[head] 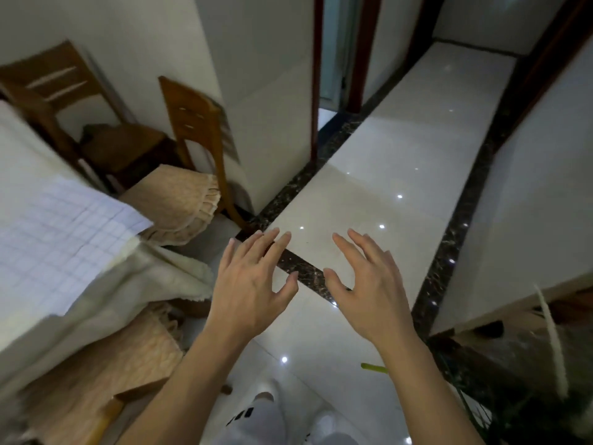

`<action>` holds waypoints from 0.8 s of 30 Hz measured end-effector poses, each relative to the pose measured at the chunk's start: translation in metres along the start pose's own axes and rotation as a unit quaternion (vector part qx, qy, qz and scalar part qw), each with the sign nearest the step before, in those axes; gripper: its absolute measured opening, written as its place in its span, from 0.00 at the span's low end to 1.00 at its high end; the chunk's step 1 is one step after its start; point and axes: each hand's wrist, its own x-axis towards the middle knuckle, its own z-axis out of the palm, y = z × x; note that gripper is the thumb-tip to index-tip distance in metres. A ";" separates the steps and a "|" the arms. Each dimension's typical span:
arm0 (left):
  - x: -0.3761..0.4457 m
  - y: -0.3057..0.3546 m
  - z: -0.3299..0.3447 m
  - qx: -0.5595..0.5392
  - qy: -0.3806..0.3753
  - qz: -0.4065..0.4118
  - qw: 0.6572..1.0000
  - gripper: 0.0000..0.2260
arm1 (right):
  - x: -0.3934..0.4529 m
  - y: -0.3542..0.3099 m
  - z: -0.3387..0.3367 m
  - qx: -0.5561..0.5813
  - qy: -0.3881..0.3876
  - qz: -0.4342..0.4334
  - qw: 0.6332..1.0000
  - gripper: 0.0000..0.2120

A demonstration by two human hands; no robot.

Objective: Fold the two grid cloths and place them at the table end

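A white cloth with a faint blue grid [61,239] lies flat on the corner of the table [19,162] at the left edge of the view. Only one grid cloth shows. My left hand [253,284] hovers over the floor to the right of the table corner, palm down, fingers spread, holding nothing. My right hand [369,284] hovers beside it in the same pose, also empty. Neither hand touches the cloth.
A cream tablecloth [154,277] hangs off the table corner. Wooden chairs with tan cushions stand at the far side [192,149] and under the near edge [106,364]. Glossy white floor tiles [401,155] run ahead into a hallway. A plant [519,396] stands at lower right.
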 end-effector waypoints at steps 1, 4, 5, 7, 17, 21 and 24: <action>0.000 -0.007 -0.003 0.000 0.003 -0.015 1.000 0.29 | 0.010 -0.005 0.006 0.001 -0.012 -0.015 1.000 0.27; 0.000 -0.028 -0.009 -0.001 0.004 -0.057 0.998 0.30 | 0.038 -0.024 0.022 0.003 -0.038 -0.056 0.998 0.27; 0.000 -0.037 -0.010 0.000 0.007 -0.068 0.998 0.30 | 0.047 -0.031 0.028 0.005 -0.046 -0.068 0.997 0.27; 0.003 -0.055 -0.010 0.001 0.015 -0.088 0.996 0.30 | 0.066 -0.046 0.041 0.005 -0.061 -0.089 0.994 0.27; 0.038 -0.176 -0.011 -0.019 0.066 -0.215 0.974 0.29 | 0.177 -0.138 0.127 -0.020 -0.149 -0.210 0.966 0.27; 0.050 -0.230 -0.011 -0.033 0.075 -0.273 0.959 0.29 | 0.225 -0.187 0.167 -0.029 -0.182 -0.260 0.948 0.27; 0.052 -0.263 -0.012 -0.038 0.082 -0.306 0.948 0.29 | 0.253 -0.220 0.191 -0.024 -0.201 -0.285 0.937 0.27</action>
